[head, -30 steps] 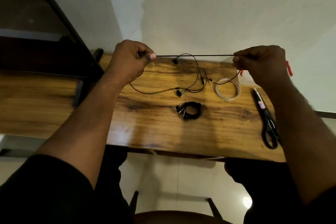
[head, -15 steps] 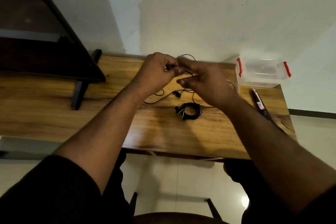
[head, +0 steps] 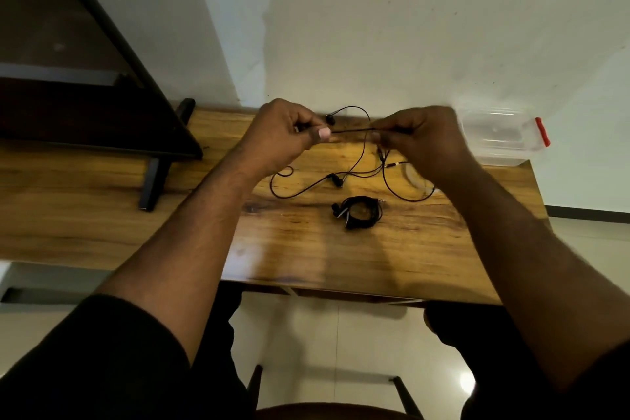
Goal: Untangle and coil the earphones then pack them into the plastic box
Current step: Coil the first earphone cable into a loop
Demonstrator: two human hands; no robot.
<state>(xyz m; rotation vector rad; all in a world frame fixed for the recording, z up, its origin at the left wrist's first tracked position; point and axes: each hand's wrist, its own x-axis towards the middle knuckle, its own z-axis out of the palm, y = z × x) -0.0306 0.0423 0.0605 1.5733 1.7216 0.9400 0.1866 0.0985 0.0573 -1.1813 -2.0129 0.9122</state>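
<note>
Hands work above the far part of the desk (head: 102, 201), each pinching the same black earphone cable (head: 351, 130). The left hand (head: 283, 136) has its fingers curled round one end with the thumb pressed on top; the right hand (head: 422, 143) has its fingers narrowed to a pinch a little way along. Between them a short stretch of cable runs taut and nearly level, its long axis left to right across the view. The rest hangs below in loose loops onto the wood, with one earbud (head: 330, 119) just behind the taut stretch and another (head: 337, 180) lying nearer the person.

A second pair of earphones (head: 358, 213) lies coiled nearer the desk's front edge, apart from the loose loops. The clear plastic box (head: 501, 133) with a red clasp stands at the far right, just beyond the right hand.

The step in hand looks like straightening before coiling. It would go best with light, even tension, letting the cable slide through the right pinch so twists run out toward the free end. Sharp tugs risk tightening the crossings where the hanging loops overlap near the right hand.
</note>
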